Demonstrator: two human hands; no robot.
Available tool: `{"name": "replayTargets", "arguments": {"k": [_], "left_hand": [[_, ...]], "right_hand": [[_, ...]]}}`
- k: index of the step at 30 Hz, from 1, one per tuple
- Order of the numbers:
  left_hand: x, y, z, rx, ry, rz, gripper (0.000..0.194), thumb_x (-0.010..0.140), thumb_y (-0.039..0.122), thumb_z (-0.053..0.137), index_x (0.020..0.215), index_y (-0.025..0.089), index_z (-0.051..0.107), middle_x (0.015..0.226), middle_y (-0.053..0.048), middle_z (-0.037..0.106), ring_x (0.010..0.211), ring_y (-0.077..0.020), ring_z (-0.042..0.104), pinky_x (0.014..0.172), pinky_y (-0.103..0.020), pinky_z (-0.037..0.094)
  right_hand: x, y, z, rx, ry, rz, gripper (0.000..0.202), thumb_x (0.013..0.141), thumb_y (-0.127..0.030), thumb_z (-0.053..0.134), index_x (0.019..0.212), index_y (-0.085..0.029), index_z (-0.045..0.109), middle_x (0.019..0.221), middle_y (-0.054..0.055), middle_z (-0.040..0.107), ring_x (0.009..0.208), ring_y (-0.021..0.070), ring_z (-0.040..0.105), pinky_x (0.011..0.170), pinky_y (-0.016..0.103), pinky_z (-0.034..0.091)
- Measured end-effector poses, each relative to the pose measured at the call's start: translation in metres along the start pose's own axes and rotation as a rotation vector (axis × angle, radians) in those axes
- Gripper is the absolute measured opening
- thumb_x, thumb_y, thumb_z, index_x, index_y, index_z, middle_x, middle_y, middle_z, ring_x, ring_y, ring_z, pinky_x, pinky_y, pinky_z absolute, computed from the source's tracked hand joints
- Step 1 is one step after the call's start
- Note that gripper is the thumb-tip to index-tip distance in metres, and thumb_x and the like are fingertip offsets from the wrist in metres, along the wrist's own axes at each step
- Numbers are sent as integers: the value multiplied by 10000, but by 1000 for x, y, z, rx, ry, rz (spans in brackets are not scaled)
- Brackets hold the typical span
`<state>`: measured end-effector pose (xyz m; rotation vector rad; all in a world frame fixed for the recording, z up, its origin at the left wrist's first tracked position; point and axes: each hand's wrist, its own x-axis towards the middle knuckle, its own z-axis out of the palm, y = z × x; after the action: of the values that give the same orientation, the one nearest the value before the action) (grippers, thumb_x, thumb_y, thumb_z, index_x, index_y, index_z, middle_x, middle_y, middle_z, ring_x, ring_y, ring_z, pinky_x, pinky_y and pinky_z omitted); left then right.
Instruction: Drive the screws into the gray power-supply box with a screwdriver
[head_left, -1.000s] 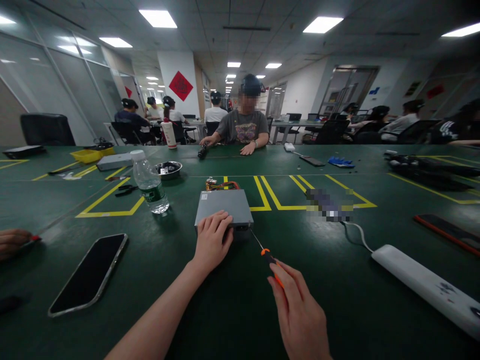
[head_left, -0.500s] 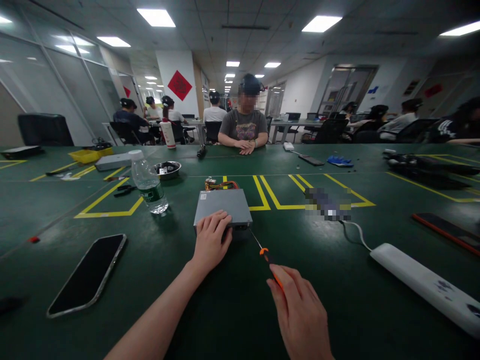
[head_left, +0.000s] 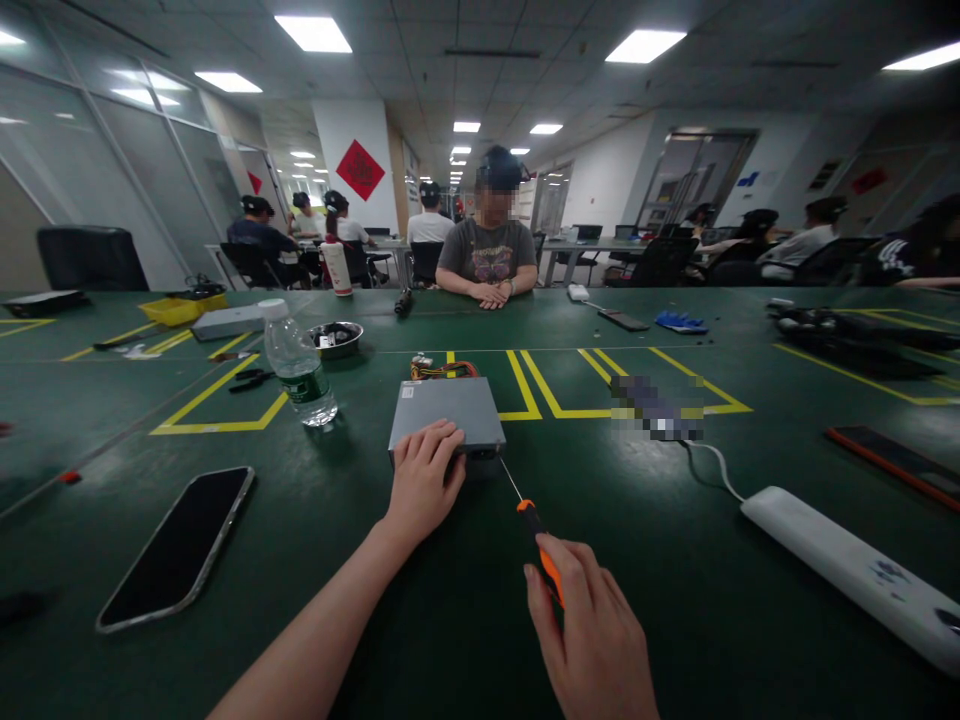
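Note:
A grey metal box (head_left: 442, 405), which looks like a power supply, lies on the green table, with coloured wires (head_left: 450, 370) bunched at its far side. My left hand (head_left: 427, 475) rests on its near edge, fingers over the top and thumb at the front face. My right hand (head_left: 596, 620) holds an orange and black screwdriver (head_left: 531, 518) between thumb and fingers. The screwdriver's thin shaft points up and left, and its tip is at the box's near right corner. Whether the tip sits in a screw is too small to tell.
A water bottle (head_left: 302, 375) and a metal bowl (head_left: 337, 340) stand left of the box. A phone (head_left: 180, 545) lies near left, a white power strip (head_left: 847, 570) at right. Across the table sits a person (head_left: 487, 250) with hands together.
My right hand has shifted slightly left, and its fingers are looser around the screwdriver, showing more of the handle. My left hand and the box look unmoved.

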<state>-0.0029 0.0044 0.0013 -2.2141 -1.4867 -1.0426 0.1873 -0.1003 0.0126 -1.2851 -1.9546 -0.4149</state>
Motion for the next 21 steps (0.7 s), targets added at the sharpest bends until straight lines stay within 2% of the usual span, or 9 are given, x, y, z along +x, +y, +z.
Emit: {"name": "replayTargets", "arguments": {"k": [7,14,21], "left_hand": [[0,1,-1,9,11,5,262,850,229,474,1110,229,507,1158,-63,590,1137,-225,491,910,-400,332],[1,1,0,6,22,10,257,849,225,480,1104,232,509,1148,-58,593,1131,-219,495,907,-393,329],[0,0,1,7,22,2,259,846,227,487,1104,229,514,1153,-58,591,1134,-218,490,913,-392,320]], "right_hand": [[-2,2,4,41,41,93,327,987,-355,283,1024,-109,495,665,40,640,494,137,628,448,211,471],[1,-4,-1,125,76,43,285,981,-328,317,1058,-113,488,724,46,651,527,130,634,497,215,483],[4,-14,12,162,45,25,271,978,-298,308,1041,-119,502,746,64,647,586,155,649,505,232,495]]}}
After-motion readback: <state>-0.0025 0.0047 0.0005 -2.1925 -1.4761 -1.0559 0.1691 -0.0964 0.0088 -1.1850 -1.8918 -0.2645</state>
